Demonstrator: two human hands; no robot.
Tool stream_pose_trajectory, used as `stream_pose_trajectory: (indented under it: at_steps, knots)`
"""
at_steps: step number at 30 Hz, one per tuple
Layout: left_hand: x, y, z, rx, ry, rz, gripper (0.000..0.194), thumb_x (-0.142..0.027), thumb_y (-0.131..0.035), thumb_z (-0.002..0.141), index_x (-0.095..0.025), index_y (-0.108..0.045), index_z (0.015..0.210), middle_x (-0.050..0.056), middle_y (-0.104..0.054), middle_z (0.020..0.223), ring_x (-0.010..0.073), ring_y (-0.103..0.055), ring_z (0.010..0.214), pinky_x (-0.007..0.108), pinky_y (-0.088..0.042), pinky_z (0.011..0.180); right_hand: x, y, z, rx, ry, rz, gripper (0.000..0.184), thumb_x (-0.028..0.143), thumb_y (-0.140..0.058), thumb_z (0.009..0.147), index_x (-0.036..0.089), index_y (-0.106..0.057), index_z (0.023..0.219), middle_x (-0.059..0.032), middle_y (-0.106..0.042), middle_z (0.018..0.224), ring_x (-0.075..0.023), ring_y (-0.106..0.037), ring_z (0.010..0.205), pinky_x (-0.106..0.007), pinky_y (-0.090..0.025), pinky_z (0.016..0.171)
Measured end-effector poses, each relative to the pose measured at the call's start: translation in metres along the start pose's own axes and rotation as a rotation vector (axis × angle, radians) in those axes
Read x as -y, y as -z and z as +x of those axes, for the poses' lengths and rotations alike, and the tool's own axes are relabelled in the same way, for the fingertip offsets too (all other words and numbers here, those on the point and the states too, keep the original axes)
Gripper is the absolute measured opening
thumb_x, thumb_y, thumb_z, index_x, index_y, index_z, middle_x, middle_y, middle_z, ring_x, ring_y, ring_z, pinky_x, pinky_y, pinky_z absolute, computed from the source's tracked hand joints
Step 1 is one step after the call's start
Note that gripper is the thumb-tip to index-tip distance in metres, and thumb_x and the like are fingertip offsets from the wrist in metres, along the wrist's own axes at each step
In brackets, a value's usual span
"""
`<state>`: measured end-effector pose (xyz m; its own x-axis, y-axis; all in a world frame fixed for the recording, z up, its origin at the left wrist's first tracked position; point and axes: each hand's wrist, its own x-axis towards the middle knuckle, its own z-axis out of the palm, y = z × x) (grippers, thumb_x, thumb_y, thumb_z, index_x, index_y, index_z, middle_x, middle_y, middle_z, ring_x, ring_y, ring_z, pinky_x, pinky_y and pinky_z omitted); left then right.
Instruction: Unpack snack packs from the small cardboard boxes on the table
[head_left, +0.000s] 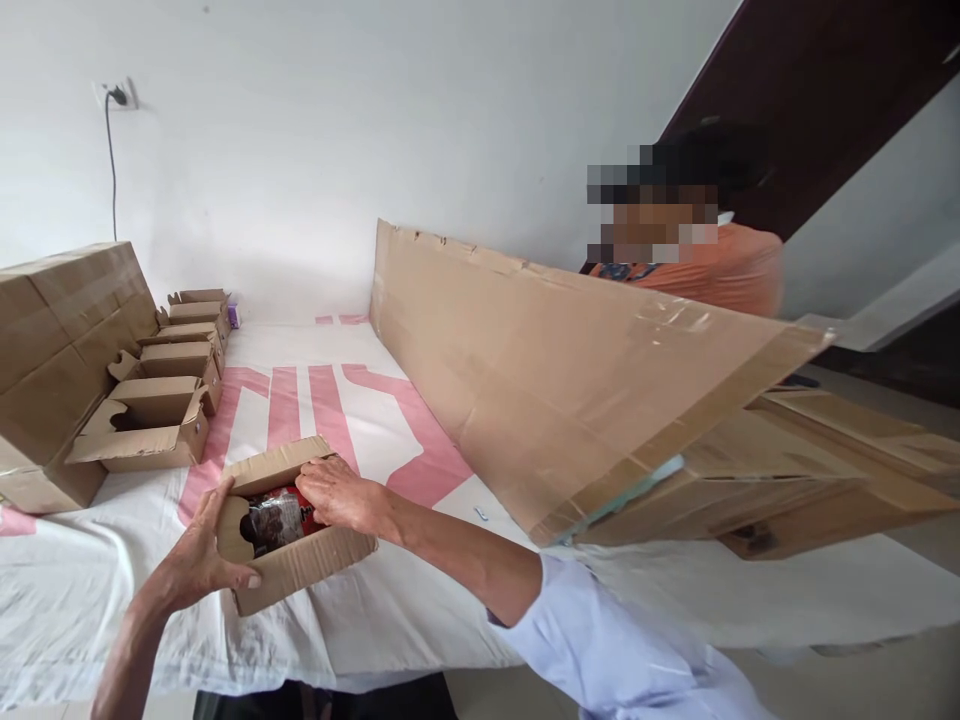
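Observation:
A small open cardboard box [315, 572] sits on the cloth-covered table in front of me, its flaps folded outward. My left hand [184, 560] grips its left end, thumb on the near flap and fingers along the far corner. Inside lies a shiny packet [279, 520], dark and see-through on the left and red on the right. My right hand [341, 492] reaches over the box's right end, its bent fingers on the red part of the packet. The fingertips of that hand are partly hidden.
Several open small boxes [150, 452] stand in a row at left, beside a large carton [75, 340]. A big cardboard sheet [540, 370] leans up at right, with flattened cartons [735, 470] behind it. A person in orange [739, 265] is beyond it. White-and-pink cloth [322, 400] covers the table.

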<state>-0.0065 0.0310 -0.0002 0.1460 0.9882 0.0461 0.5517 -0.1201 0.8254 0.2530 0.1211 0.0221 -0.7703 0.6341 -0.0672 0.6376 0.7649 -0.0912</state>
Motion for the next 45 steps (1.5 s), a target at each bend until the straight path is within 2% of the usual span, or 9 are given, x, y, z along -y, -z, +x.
stream_pose_trajectory:
  at_steps: [8,19,26,30,33,36,39,42,45]
  knots:
    - [0.002,-0.001,-0.001,0.016,0.032,-0.016,0.141,-0.053,-0.099,0.055,-0.027,-0.027,0.173,0.019,-0.043,0.163,0.0481,-0.045,0.149,0.064,-0.043,0.122,0.002,0.002,-0.004,-0.02,-0.006,-0.041,0.019,0.012,-0.059,0.101,0.017,-0.074,0.09,-0.0104,-0.074,0.103,-0.025,-0.062,0.104,-0.039,-0.038,0.094]
    - [0.003,-0.001,0.002,0.008,0.018,0.042,0.133,-0.045,-0.099,0.056,-0.029,-0.032,0.17,0.015,-0.047,0.16,0.0452,-0.047,0.147,0.063,-0.043,0.122,0.006,0.077,-0.018,-0.069,0.017,0.075,0.019,0.016,-0.061,0.1,0.019,-0.075,0.088,-0.0049,-0.078,0.101,-0.0177,-0.064,0.086,-0.032,-0.029,0.067]
    - [0.007,0.006,0.0,-0.024,-0.04,0.053,0.144,-0.057,-0.099,0.058,-0.028,-0.019,0.175,0.022,-0.038,0.171,0.0491,-0.04,0.155,0.065,-0.04,0.123,-0.012,0.13,-0.039,-0.142,-0.058,0.198,0.016,0.013,-0.065,0.091,0.019,-0.079,0.086,-0.0016,-0.077,0.088,-0.015,-0.06,0.079,-0.028,-0.029,0.066]
    - [-0.018,0.024,0.004,-0.141,-0.154,0.103,0.121,-0.064,-0.094,0.066,-0.028,-0.039,0.168,0.02,-0.036,0.174,0.0489,-0.035,0.159,0.066,-0.037,0.125,-0.017,0.154,-0.049,-0.185,-0.095,0.208,0.016,0.012,-0.067,0.086,0.02,-0.081,0.082,0.0007,-0.073,0.076,-0.0139,-0.055,0.071,-0.029,-0.029,0.065]
    - [-0.056,0.034,0.014,-0.186,-0.194,0.1,0.096,-0.062,-0.087,0.076,-0.025,-0.055,0.158,0.018,-0.051,0.166,0.0445,-0.051,0.149,0.059,-0.045,0.12,-0.012,0.163,-0.05,-0.191,-0.071,0.222,0.02,0.009,-0.067,0.081,0.021,-0.083,0.082,0.0023,-0.074,0.077,-0.0123,-0.054,0.066,-0.029,-0.029,0.064]
    - [-0.091,0.031,0.028,-0.065,-0.181,0.054,0.081,-0.053,-0.091,0.073,-0.021,-0.07,0.144,0.015,-0.077,0.136,0.0395,-0.071,0.123,0.048,-0.059,0.101,-0.002,0.168,-0.046,-0.146,0.024,0.224,0.019,0.009,-0.068,0.081,0.021,-0.083,0.081,0.0037,-0.072,0.074,-0.0116,-0.053,0.065,-0.028,-0.03,0.063]
    - [-0.109,0.019,0.04,0.158,-0.141,-0.057,0.053,-0.045,-0.091,0.075,-0.017,-0.083,0.119,0.009,-0.084,0.097,0.0304,-0.077,0.089,0.035,-0.061,0.077,0.001,0.17,-0.044,-0.127,0.085,0.216,0.015,0.011,-0.07,0.085,0.02,-0.082,0.08,0.0039,-0.069,0.071,-0.0123,-0.055,0.067,-0.028,-0.034,0.064]
    - [-0.104,0.004,0.045,0.187,-0.089,-0.222,0.037,-0.045,-0.091,0.075,-0.015,-0.087,0.098,0.006,-0.081,0.08,0.0239,-0.073,0.07,0.029,-0.057,0.063,-0.008,0.161,-0.046,-0.383,0.054,0.218,0.016,0.017,-0.073,0.089,0.02,-0.082,0.102,-0.0019,-0.076,0.098,-0.019,-0.065,0.091,-0.03,-0.046,0.082]
    - [-0.09,-0.01,0.046,-0.021,-0.035,-0.437,0.045,-0.049,-0.097,0.067,-0.015,-0.087,0.093,0.006,-0.082,0.08,0.0236,-0.074,0.07,0.03,-0.06,0.064,-0.023,0.125,-0.047,-0.86,-0.076,0.383,0.046,0.029,-0.073,0.096,0.021,-0.067,0.14,-0.0136,-0.066,0.139,-0.0289,-0.059,0.127,-0.044,-0.048,0.108]
